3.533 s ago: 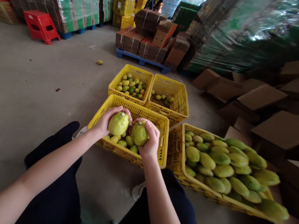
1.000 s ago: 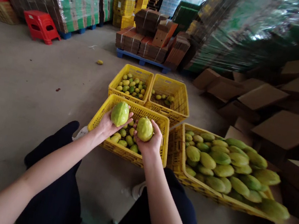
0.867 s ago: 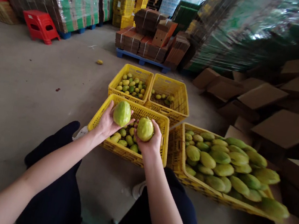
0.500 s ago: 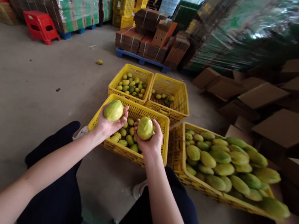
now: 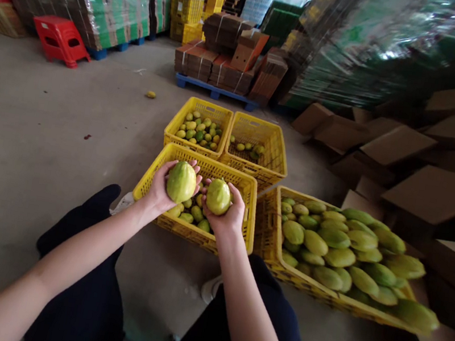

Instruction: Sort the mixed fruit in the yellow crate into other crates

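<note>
Above the near yellow crate (image 5: 153, 173), my left hand (image 5: 161, 187) holds a large yellow-green fruit (image 5: 181, 182), its fingers curled round the far side. My right hand (image 5: 233, 213) is closed on another yellow-green fruit (image 5: 218, 197), slightly smaller. The two fruits are close together but apart. Below them, several smaller green and yellow fruits (image 5: 197, 213) lie in the near crate, partly hidden by my hands.
A crate heaped with long green fruits (image 5: 340, 257) stands at the right. Two more yellow crates (image 5: 209, 105) (image 5: 261, 121) adjoin the near one's far side. Cardboard boxes (image 5: 440, 192) lie at the right. A red stool (image 5: 60, 40) and a loose fruit (image 5: 150, 94) are on the floor.
My left hand has moved right and slightly down with its fruit, which has turned. My right hand has shifted slightly left with its fruit. The fruits are nearer each other.
</note>
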Demonstrator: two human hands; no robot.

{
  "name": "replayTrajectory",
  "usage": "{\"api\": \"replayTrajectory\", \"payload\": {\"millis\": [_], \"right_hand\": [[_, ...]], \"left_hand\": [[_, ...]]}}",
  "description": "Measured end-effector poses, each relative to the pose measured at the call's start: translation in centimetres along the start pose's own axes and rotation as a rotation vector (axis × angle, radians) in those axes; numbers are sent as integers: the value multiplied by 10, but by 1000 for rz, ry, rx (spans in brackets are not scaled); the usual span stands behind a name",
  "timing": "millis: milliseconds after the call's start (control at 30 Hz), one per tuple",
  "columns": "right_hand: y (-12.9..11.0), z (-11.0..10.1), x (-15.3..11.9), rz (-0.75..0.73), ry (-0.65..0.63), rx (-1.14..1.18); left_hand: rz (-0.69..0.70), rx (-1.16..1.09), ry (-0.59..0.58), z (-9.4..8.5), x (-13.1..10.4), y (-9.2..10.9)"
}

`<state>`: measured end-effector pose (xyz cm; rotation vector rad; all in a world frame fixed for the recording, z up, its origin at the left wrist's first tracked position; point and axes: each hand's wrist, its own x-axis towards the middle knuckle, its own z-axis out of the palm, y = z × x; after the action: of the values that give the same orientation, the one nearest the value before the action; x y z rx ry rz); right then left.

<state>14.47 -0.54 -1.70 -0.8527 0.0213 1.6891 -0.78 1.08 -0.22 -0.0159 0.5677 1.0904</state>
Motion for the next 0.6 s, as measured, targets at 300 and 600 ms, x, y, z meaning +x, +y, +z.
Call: {"api": "replayTrajectory", "payload": {"millis": [300,600], "right_hand": [[-1,-3,2,-34,-86,32],[5,-2,6,-52,-49,-27]], "left_hand": [[-17,8,15,-4,7,4],[-26,62,17,-11,15,3]]}}
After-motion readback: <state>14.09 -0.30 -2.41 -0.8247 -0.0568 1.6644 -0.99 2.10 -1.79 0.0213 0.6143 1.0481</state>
